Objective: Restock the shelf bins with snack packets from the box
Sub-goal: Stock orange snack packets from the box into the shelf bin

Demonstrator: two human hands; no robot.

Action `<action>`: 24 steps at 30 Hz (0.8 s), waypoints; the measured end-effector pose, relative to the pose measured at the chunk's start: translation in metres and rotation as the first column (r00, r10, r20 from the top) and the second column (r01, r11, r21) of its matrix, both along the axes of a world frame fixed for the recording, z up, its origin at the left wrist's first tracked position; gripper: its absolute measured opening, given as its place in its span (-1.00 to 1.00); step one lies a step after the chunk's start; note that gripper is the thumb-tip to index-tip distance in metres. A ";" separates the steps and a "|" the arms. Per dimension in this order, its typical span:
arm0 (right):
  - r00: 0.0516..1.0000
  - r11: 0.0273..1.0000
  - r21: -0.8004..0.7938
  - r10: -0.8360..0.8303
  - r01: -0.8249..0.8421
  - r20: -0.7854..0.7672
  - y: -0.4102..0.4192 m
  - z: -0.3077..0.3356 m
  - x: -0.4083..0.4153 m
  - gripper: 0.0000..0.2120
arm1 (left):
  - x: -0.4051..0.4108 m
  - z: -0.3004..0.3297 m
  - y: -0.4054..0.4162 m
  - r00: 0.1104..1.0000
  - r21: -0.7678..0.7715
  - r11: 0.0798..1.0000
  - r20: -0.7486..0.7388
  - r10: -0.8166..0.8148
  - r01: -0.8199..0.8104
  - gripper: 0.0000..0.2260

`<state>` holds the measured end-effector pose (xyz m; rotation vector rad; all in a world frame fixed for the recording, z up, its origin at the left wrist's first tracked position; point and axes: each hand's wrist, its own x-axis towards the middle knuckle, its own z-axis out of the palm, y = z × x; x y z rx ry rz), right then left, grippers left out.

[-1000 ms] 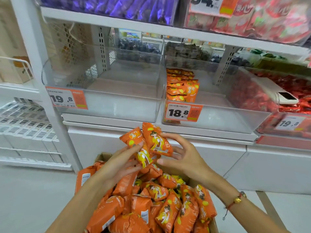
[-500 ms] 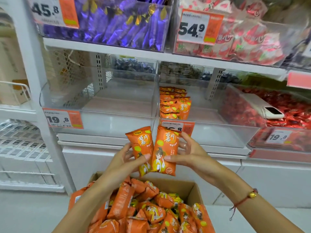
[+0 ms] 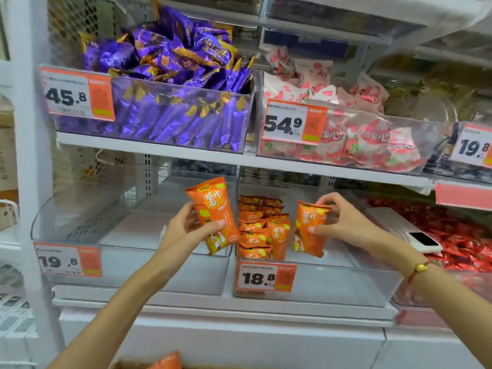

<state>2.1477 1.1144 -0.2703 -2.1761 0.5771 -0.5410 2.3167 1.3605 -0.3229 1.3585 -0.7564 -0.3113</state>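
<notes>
Straight ahead, a person faces white store shelving and holds up one orange snack packet in each hand. The left hand (image 3: 183, 230) grips the left packet (image 3: 214, 217), thumb across the front and fingers curled behind. This packet's long axis runs from 11 o'clock at its top edge to 5 o'clock at its bottom, printed face toward the viewer, in front of the wall between two clear bins. The right hand (image 3: 343, 222) pinches the right packet (image 3: 310, 230) at its upper corner and side; it stands nearly upright, top edge at 12 o'clock, inside the middle bin (image 3: 346, 286). Just beside it, at 9 o'clock, a stack of matching orange packets (image 3: 259, 230) sits against that bin's left wall. An "18.8" price tag (image 3: 266, 276) is on the bin's front. The left bin (image 3: 138, 272), tagged "19.8", lies at 9 o'clock of the hands. Above, at 12 o'clock, are purple packets (image 3: 170, 83) and pink-and-white packets (image 3: 359, 129). A white phone (image 3: 423, 239) lies at 3 o'clock. At 6 o'clock, the box (image 3: 125, 364) edge shows one more orange packet.
</notes>
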 end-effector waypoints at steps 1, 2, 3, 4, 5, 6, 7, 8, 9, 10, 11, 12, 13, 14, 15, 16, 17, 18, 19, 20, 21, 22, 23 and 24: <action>0.995 0.997 -0.043 0.055 -0.059 -0.087 -0.005 -0.003 0.007 -0.52 | 0.003 0.000 -0.003 1.000 0.002 1.000 -0.008 -0.007 0.007 -0.56; 0.982 0.992 -0.060 0.103 -0.114 -0.159 -0.009 -0.008 0.013 -0.52 | 0.006 0.000 -0.006 1.000 -0.007 1.000 -0.024 -0.014 0.014 -0.56; 0.968 0.986 -0.056 0.139 -0.154 -0.211 -0.013 -0.013 0.020 -0.52 | 0.009 0.000 -0.008 0.999 -0.015 1.000 -0.044 -0.019 0.018 -0.57; 0.958 0.985 -0.038 0.157 -0.171 -0.239 -0.015 -0.020 0.028 -0.52 | 0.013 -0.001 -0.009 0.998 -0.021 1.000 -0.064 -0.023 0.022 -0.58; 0.954 0.985 -0.025 0.159 -0.171 -0.253 -0.016 -0.026 0.034 -0.53 | 0.016 -0.001 -0.010 0.996 -0.014 1.000 -0.083 -0.028 0.027 -0.59; 0.954 0.985 -0.035 0.151 -0.166 -0.261 -0.017 -0.032 0.041 -0.53 | 0.019 -0.001 -0.010 0.995 0.001 0.999 -0.097 -0.035 0.035 -0.58; 0.954 0.983 -0.084 0.133 -0.161 -0.270 -0.017 -0.036 0.046 -0.53 | 0.021 -0.001 -0.010 0.994 0.023 0.999 -0.103 -0.045 0.048 -0.58; 0.952 0.975 -0.157 0.108 -0.158 -0.287 -0.016 -0.038 0.049 -0.52 | 0.022 -0.002 -0.010 0.993 0.044 0.997 -0.103 -0.055 0.060 -0.59; 0.947 0.960 -0.230 0.084 -0.160 -0.309 -0.014 -0.038 0.051 -0.51 | 0.022 -0.002 -0.010 0.993 0.063 0.995 -0.095 -0.065 0.071 -0.61; 0.942 0.943 -0.288 0.069 -0.169 -0.327 -0.012 -0.037 0.052 -0.51 | 0.022 -0.002 -0.010 0.994 0.077 0.994 -0.083 -0.073 0.079 -0.63; 0.936 0.928 -0.323 0.065 -0.184 -0.345 -0.010 -0.035 0.052 -0.51 | 0.020 -0.002 -0.010 0.994 0.089 0.992 -0.070 -0.079 0.085 -0.63; 0.930 0.920 -0.339 0.065 -0.197 -0.363 -0.008 -0.034 0.051 -0.51 | 0.018 -0.002 -0.011 0.995 0.100 0.991 -0.058 -0.081 0.087 -0.61; 0.924 0.919 -0.339 0.064 -0.203 -0.378 -0.006 -0.032 0.050 -0.52 | 0.017 -0.002 -0.011 0.996 0.109 0.991 -0.047 -0.078 0.083 -0.60; 0.923 0.922 -0.333 0.063 -0.200 -0.379 -0.005 -0.032 0.050 -0.55 | 0.016 -0.003 -0.012 0.997 0.114 0.990 -0.039 -0.074 0.078 -0.60; 0.929 0.929 -0.317 0.067 -0.192 -0.365 -0.003 -0.032 0.048 -0.59 | 0.016 -0.003 -0.013 0.997 0.117 0.990 -0.035 -0.071 0.075 -0.59; 0.939 0.942 -0.285 0.076 -0.178 -0.334 -0.002 -0.033 0.047 -0.63 | 0.015 -0.003 -0.012 0.997 0.119 0.990 -0.033 -0.068 0.072 -0.59; 0.952 0.958 -0.239 0.085 -0.159 -0.294 -0.001 -0.035 0.045 -0.68 | 0.015 -0.003 -0.012 0.997 0.120 0.990 -0.030 -0.069 0.072 -0.59; 0.963 0.972 -0.189 0.087 -0.137 -0.254 -0.001 -0.038 0.045 -0.71 | 0.016 -0.003 -0.012 0.997 0.122 0.990 -0.025 -0.071 0.074 -0.58; 0.971 0.981 -0.150 0.084 -0.119 -0.224 -0.001 -0.041 0.044 -0.73 | 0.016 -0.004 -0.011 0.997 0.124 0.989 -0.019 -0.076 0.077 -0.55; 0.976 0.986 -0.131 0.078 -0.106 -0.206 -0.001 -0.044 0.044 -0.73 | 0.017 -0.004 -0.011 0.997 0.124 0.989 -0.018 -0.078 0.079 -0.54; 0.976 0.986 -0.132 0.071 -0.100 -0.204 0.000 -0.045 0.044 -0.73 | 0.017 -0.004 -0.011 0.997 0.124 0.989 -0.018 -0.078 0.079 -0.55; 0.974 0.985 -0.144 0.064 -0.096 -0.216 0.000 -0.045 0.046 -0.73 | 0.017 -0.005 -0.011 0.997 0.125 0.989 -0.015 -0.077 0.079 -0.56; 0.970 0.982 -0.160 0.060 -0.100 -0.237 0.000 -0.044 0.047 -0.72 | 0.017 -0.005 -0.011 0.997 0.128 0.989 -0.013 -0.077 0.078 -0.57; 0.963 0.979 -0.172 0.063 -0.111 -0.261 0.000 -0.043 0.048 -0.70 | 0.018 -0.005 -0.012 0.997 0.135 0.988 -0.012 -0.073 0.074 -0.57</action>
